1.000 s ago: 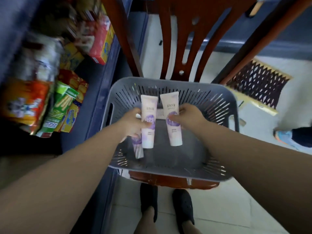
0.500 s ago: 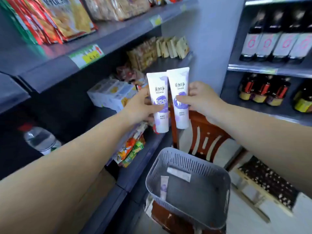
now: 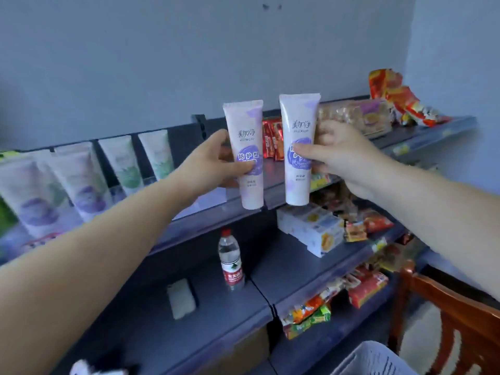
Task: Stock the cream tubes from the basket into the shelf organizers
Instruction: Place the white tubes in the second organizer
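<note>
My left hand [image 3: 213, 165] grips a white cream tube with a purple label [image 3: 244, 131], held upright in front of the top shelf. My right hand [image 3: 338, 155] grips a second, matching tube [image 3: 297, 115] just to its right. Both tubes hang in the air, apart from each other and above the shelf edge. On the top shelf at the left stand several cream tubes [image 3: 81, 180] in clear organizers, some purple-labelled, some green-labelled [image 3: 124, 163]. Only the rim of the grey basket [image 3: 370, 358] shows at the bottom right.
Snack packets [image 3: 395, 96] fill the top shelf's right end. A water bottle [image 3: 231, 261] and a phone [image 3: 181, 297] are on the middle shelf, with white boxes [image 3: 311, 228] to the right. A wooden chair [image 3: 446, 315] stands at the lower right.
Both hands lifted the two tubes out of the basket and up to the top shelf. The view swung from the basket to the shelves.
</note>
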Action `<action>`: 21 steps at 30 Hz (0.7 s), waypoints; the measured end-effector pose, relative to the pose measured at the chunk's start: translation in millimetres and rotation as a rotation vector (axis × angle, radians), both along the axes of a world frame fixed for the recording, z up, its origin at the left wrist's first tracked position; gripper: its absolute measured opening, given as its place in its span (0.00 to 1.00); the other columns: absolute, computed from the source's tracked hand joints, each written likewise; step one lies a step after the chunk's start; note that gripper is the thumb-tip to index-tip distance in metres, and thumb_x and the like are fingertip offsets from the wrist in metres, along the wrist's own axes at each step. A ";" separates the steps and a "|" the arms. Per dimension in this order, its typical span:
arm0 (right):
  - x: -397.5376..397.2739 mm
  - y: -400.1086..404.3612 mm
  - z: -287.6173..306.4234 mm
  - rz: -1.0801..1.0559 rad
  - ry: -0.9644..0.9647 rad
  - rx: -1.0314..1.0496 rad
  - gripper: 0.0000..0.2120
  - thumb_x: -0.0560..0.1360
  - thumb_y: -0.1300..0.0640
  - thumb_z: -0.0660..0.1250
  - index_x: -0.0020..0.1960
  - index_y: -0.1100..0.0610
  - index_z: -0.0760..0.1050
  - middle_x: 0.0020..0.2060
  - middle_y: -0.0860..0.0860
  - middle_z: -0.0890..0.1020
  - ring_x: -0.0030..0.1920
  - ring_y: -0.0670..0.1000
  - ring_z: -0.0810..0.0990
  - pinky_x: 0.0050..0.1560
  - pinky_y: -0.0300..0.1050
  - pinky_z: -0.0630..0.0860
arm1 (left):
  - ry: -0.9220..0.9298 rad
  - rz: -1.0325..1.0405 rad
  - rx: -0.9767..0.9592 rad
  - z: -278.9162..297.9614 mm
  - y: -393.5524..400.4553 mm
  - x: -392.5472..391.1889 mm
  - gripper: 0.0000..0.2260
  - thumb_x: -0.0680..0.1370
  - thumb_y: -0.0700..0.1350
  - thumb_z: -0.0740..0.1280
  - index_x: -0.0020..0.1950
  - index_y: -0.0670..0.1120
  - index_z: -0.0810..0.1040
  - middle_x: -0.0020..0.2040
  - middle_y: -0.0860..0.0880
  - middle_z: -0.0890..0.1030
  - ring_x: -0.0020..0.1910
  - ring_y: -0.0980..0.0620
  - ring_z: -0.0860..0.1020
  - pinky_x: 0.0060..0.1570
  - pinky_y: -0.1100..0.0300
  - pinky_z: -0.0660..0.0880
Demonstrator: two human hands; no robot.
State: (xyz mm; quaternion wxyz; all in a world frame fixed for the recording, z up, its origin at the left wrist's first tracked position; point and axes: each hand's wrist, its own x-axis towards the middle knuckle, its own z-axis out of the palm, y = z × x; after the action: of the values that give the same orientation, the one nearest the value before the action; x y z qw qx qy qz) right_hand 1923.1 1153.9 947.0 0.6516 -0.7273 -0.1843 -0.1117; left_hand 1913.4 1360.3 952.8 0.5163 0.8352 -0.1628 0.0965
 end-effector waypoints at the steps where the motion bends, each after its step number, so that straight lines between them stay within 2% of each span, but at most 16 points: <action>1: 4.2 15.3 4.3 0.033 -0.012 -0.002 0.08 0.73 0.63 0.69 0.48 0.55 0.73 0.42 0.49 0.81 0.41 0.46 0.81 0.45 0.44 0.79 | -0.025 0.042 0.005 6.0 16.2 -4.8 0.17 0.74 0.38 0.69 0.60 0.43 0.70 0.52 0.45 0.80 0.50 0.47 0.81 0.48 0.51 0.81; 4: 11.9 61.5 17.8 0.117 -0.045 0.003 0.08 0.72 0.63 0.69 0.49 0.56 0.73 0.43 0.50 0.81 0.42 0.47 0.81 0.46 0.43 0.79 | -0.094 0.152 0.008 21.5 61.6 -19.0 0.15 0.74 0.38 0.69 0.56 0.48 0.70 0.51 0.48 0.79 0.49 0.49 0.80 0.45 0.53 0.81; 6: 14.5 91.0 27.5 0.182 -0.060 0.011 0.10 0.73 0.63 0.69 0.53 0.59 0.72 0.41 0.50 0.81 0.40 0.45 0.81 0.38 0.38 0.79 | -0.130 0.237 0.024 31.0 87.7 -29.1 0.14 0.74 0.39 0.69 0.55 0.49 0.69 0.50 0.50 0.78 0.47 0.51 0.80 0.40 0.59 0.81; 8: 16.6 118.0 36.3 0.253 -0.081 0.012 0.10 0.73 0.64 0.68 0.53 0.59 0.72 0.41 0.50 0.80 0.39 0.45 0.80 0.36 0.36 0.79 | -0.157 0.317 0.054 38.4 111.0 -37.1 0.15 0.73 0.40 0.69 0.57 0.48 0.69 0.52 0.49 0.77 0.47 0.51 0.80 0.41 0.59 0.81; 12: 23.8 161.8 48.1 0.325 -0.146 0.015 0.08 0.72 0.64 0.69 0.48 0.56 0.72 0.44 0.52 0.81 0.43 0.48 0.81 0.46 0.44 0.79 | -0.210 0.430 0.062 45.3 143.4 -45.5 0.16 0.73 0.40 0.70 0.58 0.44 0.70 0.56 0.47 0.78 0.51 0.44 0.80 0.50 0.47 0.80; 16: 32.6 190.5 46.6 0.354 -0.194 0.000 0.09 0.72 0.62 0.70 0.49 0.55 0.73 0.48 0.54 0.82 0.49 0.52 0.81 0.52 0.51 0.79 | -0.309 0.486 0.089 39.6 155.6 -41.9 0.13 0.73 0.41 0.70 0.54 0.47 0.70 0.53 0.49 0.79 0.47 0.45 0.81 0.52 0.45 0.78; 18: 37.1 198.8 42.0 0.361 -0.195 0.010 0.10 0.72 0.62 0.70 0.51 0.56 0.72 0.48 0.54 0.82 0.48 0.53 0.81 0.52 0.52 0.79 | -0.351 0.505 0.093 33.1 156.2 -36.7 0.12 0.74 0.41 0.70 0.52 0.48 0.70 0.49 0.53 0.78 0.44 0.49 0.81 0.51 0.48 0.79; 21: 45.2 202.2 34.1 0.344 -0.208 0.028 0.09 0.72 0.62 0.70 0.49 0.55 0.73 0.48 0.54 0.82 0.50 0.54 0.81 0.51 0.52 0.79 | -0.404 0.523 0.095 20.9 153.7 -28.9 0.10 0.75 0.41 0.69 0.50 0.49 0.69 0.43 0.60 0.76 0.32 0.63 0.75 0.42 0.60 0.77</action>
State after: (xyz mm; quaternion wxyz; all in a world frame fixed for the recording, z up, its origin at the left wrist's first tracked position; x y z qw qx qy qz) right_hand 1968.2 1356.0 981.1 0.6486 -0.6606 -0.3703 -0.0759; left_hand 1884.6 1514.0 973.7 0.3918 0.8359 -0.0462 0.3816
